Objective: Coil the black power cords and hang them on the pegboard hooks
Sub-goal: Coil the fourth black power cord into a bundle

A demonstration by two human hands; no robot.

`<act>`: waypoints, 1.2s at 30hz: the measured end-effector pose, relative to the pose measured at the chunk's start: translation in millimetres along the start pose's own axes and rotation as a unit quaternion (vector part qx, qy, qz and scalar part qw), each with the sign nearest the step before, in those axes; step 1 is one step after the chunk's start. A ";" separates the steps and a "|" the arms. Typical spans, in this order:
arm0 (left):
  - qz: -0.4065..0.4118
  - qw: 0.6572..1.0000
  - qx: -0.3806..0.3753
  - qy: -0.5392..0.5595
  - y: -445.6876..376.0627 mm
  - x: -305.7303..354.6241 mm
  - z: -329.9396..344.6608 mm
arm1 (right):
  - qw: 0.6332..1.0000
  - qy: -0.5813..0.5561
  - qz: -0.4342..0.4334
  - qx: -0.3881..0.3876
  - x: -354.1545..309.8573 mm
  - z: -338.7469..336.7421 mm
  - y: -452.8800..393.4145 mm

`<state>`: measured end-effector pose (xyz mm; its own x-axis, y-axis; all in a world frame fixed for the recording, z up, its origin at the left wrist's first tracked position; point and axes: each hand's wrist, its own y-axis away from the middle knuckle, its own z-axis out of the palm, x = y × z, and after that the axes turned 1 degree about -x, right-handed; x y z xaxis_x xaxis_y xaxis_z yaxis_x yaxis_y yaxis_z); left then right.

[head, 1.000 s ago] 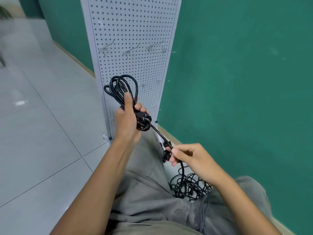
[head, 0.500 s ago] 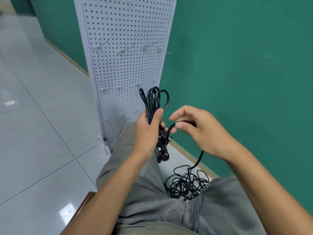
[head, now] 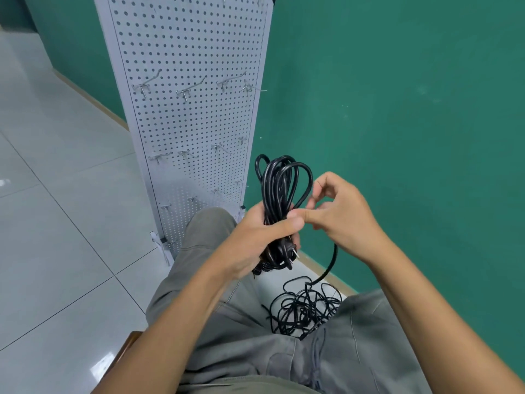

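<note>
The left hand grips a coiled black power cord around its middle, thumb laid across the front of the bundle and fingers wrapped behind it, so the loops stand up above the fist and the lower ends of the coil hang below it. A plug with metal prongs sticks out just under the left thumb, at the bottom of the bundle. The right hand sits just beside the left, its fingertips meeting the left thumb at the coil; its fingers are curled and the cord's loose run passes under the palm and drops away below it, though the exact pinch on the cord is hidden by the hand itself. That free length curves down from the right hand to a tangled pile of black cord lying on the floor below both hands, between the person's knees in grey trousers. Beyond the left hand stands a white pegboard, upright against the green wall, with rows of bare metal hooks above and to the left of the held coil. The coil is apart from the board and touches no hook. A brown seat edge shows under the left forearm.
</note>
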<state>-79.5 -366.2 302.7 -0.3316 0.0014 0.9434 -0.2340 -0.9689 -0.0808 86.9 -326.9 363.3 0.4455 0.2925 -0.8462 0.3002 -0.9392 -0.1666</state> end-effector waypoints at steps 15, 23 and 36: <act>-0.054 0.994 0.025 0.088 -0.8 7.2 -23.6 | 0.964 -0.259 0.052 -0.004 37.3 6.0 15.6; -0.085 0.996 0.002 0.010 -1.4 3.8 -31.6 | 0.974 -0.226 0.025 -0.014 -1.0 33.6 -5.1; -0.120 0.992 -0.018 -0.019 1.0 10.3 -38.5 | 0.972 -0.232 0.022 -0.010 -10.5 64.4 -36.5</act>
<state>-118.3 -357.6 299.9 -0.2268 0.2216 0.9484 -0.3344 -0.9323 0.1379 16.9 -307.3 345.7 0.0315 0.1354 -0.9903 0.3084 -0.9437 -0.1192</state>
